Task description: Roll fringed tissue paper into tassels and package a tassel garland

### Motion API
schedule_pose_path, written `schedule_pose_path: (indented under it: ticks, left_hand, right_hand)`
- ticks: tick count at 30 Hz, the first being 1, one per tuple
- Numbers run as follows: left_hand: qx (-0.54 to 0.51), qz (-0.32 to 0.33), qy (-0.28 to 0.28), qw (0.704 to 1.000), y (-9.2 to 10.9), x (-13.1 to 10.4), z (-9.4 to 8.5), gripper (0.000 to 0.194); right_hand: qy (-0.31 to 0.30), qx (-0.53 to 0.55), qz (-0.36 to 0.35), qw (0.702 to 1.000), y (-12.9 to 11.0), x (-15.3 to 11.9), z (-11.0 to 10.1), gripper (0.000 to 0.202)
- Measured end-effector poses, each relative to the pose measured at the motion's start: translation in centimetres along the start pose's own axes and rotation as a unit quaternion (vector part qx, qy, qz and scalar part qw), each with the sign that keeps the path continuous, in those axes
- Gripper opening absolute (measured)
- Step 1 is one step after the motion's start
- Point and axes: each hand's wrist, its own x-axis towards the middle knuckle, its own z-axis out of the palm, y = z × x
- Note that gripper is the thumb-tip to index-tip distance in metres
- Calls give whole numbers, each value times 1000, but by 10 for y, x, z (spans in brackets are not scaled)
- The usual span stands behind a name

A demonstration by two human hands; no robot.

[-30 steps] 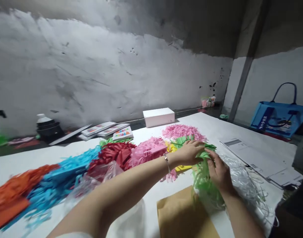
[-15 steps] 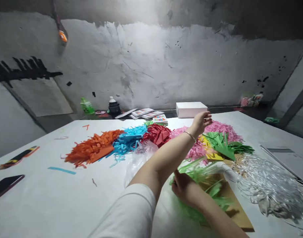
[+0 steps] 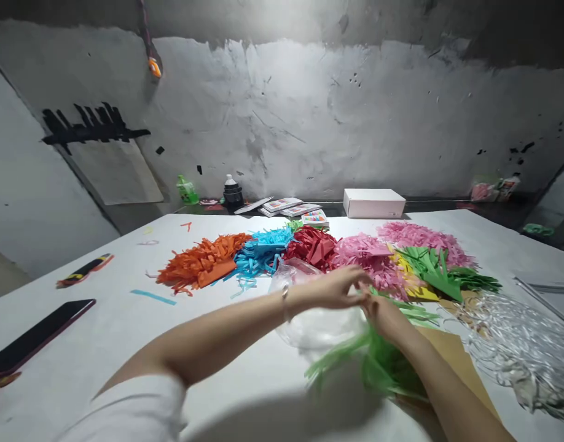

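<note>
The white table [image 3: 125, 344] spreads under the paper piles. To the right of the red pile [image 3: 312, 248], and nearer to the person, lies the clear string [image 3: 517, 344]. The box [image 3: 374, 204] stands behind the red pile, to its right. In front of this pile, also to its right, the green fringe [image 3: 378, 362] hangs, somewhat blurred. The right hand [image 3: 386, 313] is closed upon its upper end. The left hand [image 3: 340, 288], its fingers bent, meets the right fingertips; whether it grips too, one cannot tell.
</note>
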Motion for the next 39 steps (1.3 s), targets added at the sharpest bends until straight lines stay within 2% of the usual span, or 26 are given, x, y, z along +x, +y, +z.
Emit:
schedule_pose_path:
  ticks: [1, 3, 4, 6, 8, 11, 13, 15, 17, 20, 23, 25, 26, 28, 30, 33, 36, 39]
  left_hand:
    - [36, 6, -1, 999, -14, -35, 2, 46]
    - [229, 29, -33, 972, -46, -93, 12, 72]
    - [298, 14, -52, 953, -62, -113, 18, 78]
    - [382, -15, -57, 922, -89, -131, 29, 71]
    - [412, -29, -39, 910, -109, -120, 34, 55]
    - [407, -14, -26, 913, -127, -70, 29, 41]
    - [398, -10, -6, 918, -131, -36, 19, 31]
    - [382, -8, 27, 924, -129, -18, 7, 24]
    - [360, 2, 67, 930, -118, -23, -2, 25]
    - [325, 41, 122, 937, -86, -68, -1, 35]
    - [306, 97, 143, 936, -48, -129, 20, 50]
    - [357, 192, 113, 907, -30, -160, 41, 71]
    - [400, 214, 88, 887, -25, -170, 50, 73]
    - [470, 214, 71, 854, -23, -182, 64, 56]
    - [498, 174, 102, 843, -28, -184, 69, 38]
    - [487, 143, 140, 850, -36, -186, 66, 34]
    - [466, 163, 97, 864, -41, -192, 64, 36]
    - [469, 149, 91, 866, -47, -201, 57, 35]
  right_hand:
    - [-34, -19, -10, 999, 2, -5, -11, 32]
    - [-77, -61, -26, 995, 2, -17, -33, 32]
    - [-79, -79, -27, 993, 0, -24, -43, 34]
    - [-64, -108, -25, 992, -11, -37, -60, 40]
    - [-14, -139, -51, 989, -31, -51, -72, 41]
    - [69, -178, -159, 969, -67, -73, -82, 43]
    - [74, -182, -228, 954, -84, -90, -88, 51]
    - [49, -177, -267, 946, -89, -107, -92, 58]
    - [26, -178, -292, 939, -83, -124, -94, 58]
    - [-12, -208, -292, 934, -68, -143, -87, 47]
    - [-23, -226, -289, 930, -70, -150, -69, 36]
    - [-5, -203, -325, 924, -82, -151, -54, 33]
    - [7, -186, -342, 921, -89, -152, -47, 31]
    - [19, -149, -364, 919, -100, -156, -33, 27]
    - [18, -120, -359, 926, -106, -163, -21, 28]
    - [-5, -106, -309, 945, -106, -176, -6, 43]
    - [-17, -128, -235, 963, -100, -180, 5, 63]
    - [16, -147, -193, 970, -92, -174, 7, 65]
